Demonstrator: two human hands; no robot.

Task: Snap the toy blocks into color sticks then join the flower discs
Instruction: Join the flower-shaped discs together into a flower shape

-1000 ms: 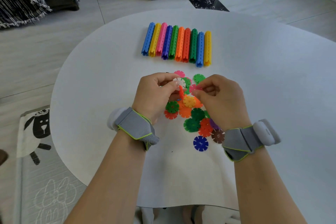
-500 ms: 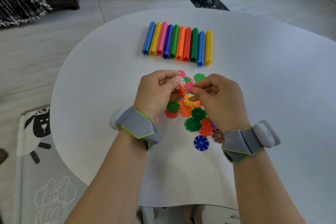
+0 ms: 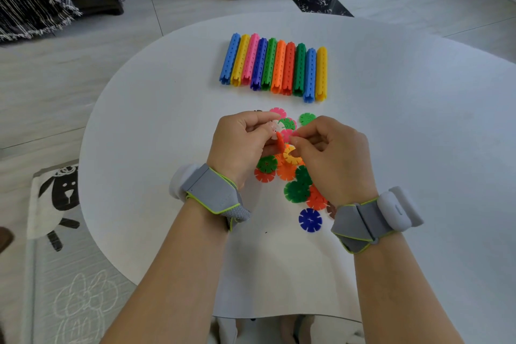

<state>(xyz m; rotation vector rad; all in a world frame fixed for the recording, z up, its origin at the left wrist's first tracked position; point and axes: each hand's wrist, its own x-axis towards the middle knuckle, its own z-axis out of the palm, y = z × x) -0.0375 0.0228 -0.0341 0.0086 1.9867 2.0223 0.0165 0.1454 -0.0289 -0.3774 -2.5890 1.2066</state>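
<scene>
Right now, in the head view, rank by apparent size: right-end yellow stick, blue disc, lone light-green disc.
1. yellow stick
2. blue disc
3. light-green disc
The discs may truly match: green lies farther away.

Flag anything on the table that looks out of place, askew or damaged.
Nothing stands out. The ten sticks lie side by side in a row; the loose discs sit in one heap, with a blue disc just apart at its near edge.

Behind my left hand [image 3: 240,145] and my right hand [image 3: 332,153] I wear grey fabric wrist bands edged with lime-green piping, the left strap [image 3: 212,193] carrying a smooth rounded white pod [image 3: 177,183] on its left side, the right strap [image 3: 360,225] a second white pod [image 3: 399,208] on its right.
</scene>
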